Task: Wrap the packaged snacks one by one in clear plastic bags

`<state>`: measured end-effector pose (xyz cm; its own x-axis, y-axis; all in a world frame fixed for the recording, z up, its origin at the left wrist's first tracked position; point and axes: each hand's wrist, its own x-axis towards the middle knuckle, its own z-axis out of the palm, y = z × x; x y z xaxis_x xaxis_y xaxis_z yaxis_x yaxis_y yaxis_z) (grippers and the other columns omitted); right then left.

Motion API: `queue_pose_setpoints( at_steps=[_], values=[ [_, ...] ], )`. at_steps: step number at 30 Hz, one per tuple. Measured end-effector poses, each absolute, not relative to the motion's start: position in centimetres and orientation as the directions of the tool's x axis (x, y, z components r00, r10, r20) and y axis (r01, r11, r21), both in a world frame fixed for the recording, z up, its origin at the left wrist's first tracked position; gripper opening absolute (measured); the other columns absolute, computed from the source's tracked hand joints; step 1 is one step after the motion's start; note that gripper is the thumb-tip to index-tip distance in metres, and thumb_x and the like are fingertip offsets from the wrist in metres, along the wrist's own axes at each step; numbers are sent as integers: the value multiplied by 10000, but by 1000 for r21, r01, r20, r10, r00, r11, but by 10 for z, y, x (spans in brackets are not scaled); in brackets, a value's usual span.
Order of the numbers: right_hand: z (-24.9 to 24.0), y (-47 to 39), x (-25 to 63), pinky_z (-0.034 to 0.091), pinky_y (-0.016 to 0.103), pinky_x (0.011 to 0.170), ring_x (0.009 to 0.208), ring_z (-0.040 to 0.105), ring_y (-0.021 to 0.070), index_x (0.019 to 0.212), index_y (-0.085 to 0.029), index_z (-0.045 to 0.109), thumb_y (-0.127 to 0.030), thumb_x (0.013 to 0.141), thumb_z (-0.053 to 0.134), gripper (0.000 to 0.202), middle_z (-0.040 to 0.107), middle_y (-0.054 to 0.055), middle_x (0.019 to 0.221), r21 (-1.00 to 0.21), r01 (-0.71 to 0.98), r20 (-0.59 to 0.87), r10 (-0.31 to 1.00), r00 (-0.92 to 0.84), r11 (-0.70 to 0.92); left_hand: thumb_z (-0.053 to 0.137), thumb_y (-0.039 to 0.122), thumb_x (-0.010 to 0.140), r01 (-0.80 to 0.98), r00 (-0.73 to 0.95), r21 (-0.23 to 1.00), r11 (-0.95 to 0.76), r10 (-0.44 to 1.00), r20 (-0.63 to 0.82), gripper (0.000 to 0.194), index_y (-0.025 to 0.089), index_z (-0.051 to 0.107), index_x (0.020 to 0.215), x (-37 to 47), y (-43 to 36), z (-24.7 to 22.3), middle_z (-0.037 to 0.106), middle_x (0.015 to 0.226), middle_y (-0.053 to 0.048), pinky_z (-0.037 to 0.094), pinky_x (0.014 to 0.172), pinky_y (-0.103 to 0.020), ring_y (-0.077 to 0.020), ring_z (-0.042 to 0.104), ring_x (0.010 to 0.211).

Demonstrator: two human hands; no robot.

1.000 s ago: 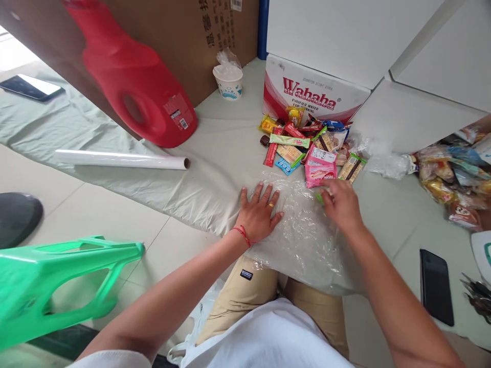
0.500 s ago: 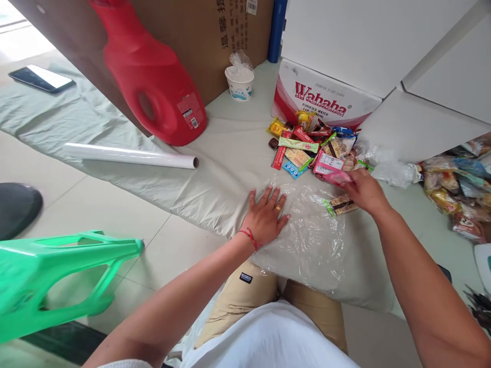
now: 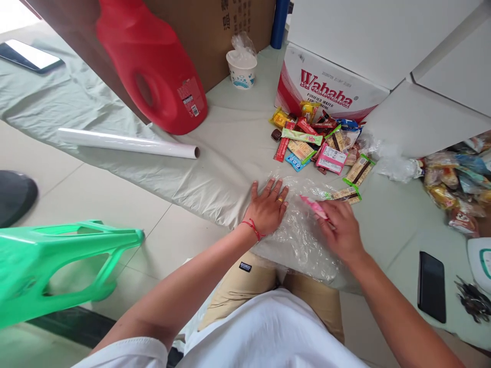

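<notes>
My left hand (image 3: pixel 266 208) lies flat with fingers spread, at the left edge of a clear plastic sheet (image 3: pixel 299 240). Pinched in my right hand (image 3: pixel 340 225) is a pink packet (image 3: pixel 313 207), held above the sheet. Just beyond that hand lies a green-ended wafer bar (image 3: pixel 347 194), with a second green-ended bar (image 3: pixel 359 170) farther back. Behind them is a pile of wrapped snacks, among them a pink-and-white packet (image 3: pixel 331 158), a light green stick packet (image 3: pixel 302 136) and a yellow packet (image 3: pixel 280 117).
A white roll (image 3: pixel 130 143) and red jug (image 3: pixel 164 87) stand left. A paper cup (image 3: pixel 242 71) and Wahaha carton (image 3: pixel 330 87) are at the back. Bagged snacks (image 3: pixel 448 179) and a phone (image 3: pixel 431 286) lie right. A green stool (image 3: pixel 76 255) is on the floor.
My right hand has moved from the snack pile left and toward me, carrying the pink packet over the sheet. My left hand stays flat. The view has shifted slightly.
</notes>
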<state>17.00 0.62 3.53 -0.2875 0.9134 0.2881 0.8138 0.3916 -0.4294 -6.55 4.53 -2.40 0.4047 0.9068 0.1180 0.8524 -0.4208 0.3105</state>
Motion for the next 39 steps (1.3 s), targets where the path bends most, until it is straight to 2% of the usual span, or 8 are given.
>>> queue_pose_setpoints(
  at_steps=[5, 11, 27, 30, 32, 34, 37, 39],
  values=[
    [14, -9, 158, 496, 506, 919, 1088, 579, 308, 1452, -279, 625, -379, 1020, 562, 448, 620, 129, 1430, -219, 816, 108, 844, -525, 535, 257, 362, 1092, 853, 395, 320, -413, 911, 122, 542, 240, 472, 1575, -66, 46, -22, 396, 1683, -98, 122, 1278, -685, -307, 326, 1585],
    [8, -4, 162, 464, 533, 975, 1172, 535, 346, 1548, -280, 518, -584, 967, 620, 664, 546, 141, 1516, -259, 825, 75, 862, -501, 502, 243, 358, 1091, 846, 385, 354, -399, 916, 111, 541, 257, 526, 1540, -67, 48, -18, 431, 1664, -74, 139, 1291, -664, -290, 363, 1569],
    [16, 16, 162, 471, 497, 977, 1161, 564, 328, 1489, -244, 573, -540, 982, 613, 588, 571, 147, 1506, -295, 782, 11, 820, -572, 549, 202, 385, 1105, 830, 361, 425, -361, 929, 84, 558, 253, 536, 1531, -68, 49, -15, 443, 1657, -57, 152, 1292, -669, -278, 359, 1572],
    [25, 49, 185, 494, 472, 976, 1119, 604, 308, 1437, -214, 603, -500, 1029, 508, 507, 676, 145, 1330, -343, 815, 106, 881, -460, 467, 202, 400, 1104, 840, 365, 402, -363, 928, 74, 562, 257, 521, 1545, -67, 49, -15, 429, 1665, -54, 152, 1292, -670, -280, 352, 1575],
    [32, 85, 206, 489, 494, 978, 1108, 596, 332, 1430, -172, 601, -422, 1028, 468, 492, 705, 158, 1220, -257, 906, 186, 937, -294, 335, 187, 403, 1106, 845, 369, 390, -365, 927, 68, 569, 261, 517, 1547, -67, 49, -14, 423, 1669, -52, 147, 1295, -664, -273, 347, 1578],
    [36, 125, 223, 444, 554, 1033, 1225, 527, 401, 1495, -119, 539, -394, 954, 566, 607, 620, 212, 1379, -89, 967, 201, 955, -217, 238, 175, 406, 1108, 850, 371, 380, -366, 927, 63, 574, 264, 515, 1549, -67, 49, -14, 418, 1672, -47, 145, 1298, -658, -265, 342, 1580],
    [32, 174, 235, 418, 578, 1045, 1312, 444, 457, 1563, -119, 447, -435, 847, 708, 825, 496, 233, 1528, 65, 979, 114, 973, -201, 195, 174, 414, 1107, 854, 368, 370, -365, 928, 65, 574, 274, 514, 1548, -67, 49, -15, 419, 1672, -37, 149, 1300, -651, -261, 341, 1581],
    [31, 189, 235, 417, 570, 1025, 1293, 443, 449, 1544, -125, 469, -477, 857, 707, 807, 533, 243, 1474, 98, 969, 78, 969, -235, 227, 171, 414, 1108, 856, 361, 371, -361, 930, 72, 573, 282, 516, 1546, -66, 49, -15, 425, 1670, -29, 150, 1304, -643, -257, 344, 1580]
  ],
)
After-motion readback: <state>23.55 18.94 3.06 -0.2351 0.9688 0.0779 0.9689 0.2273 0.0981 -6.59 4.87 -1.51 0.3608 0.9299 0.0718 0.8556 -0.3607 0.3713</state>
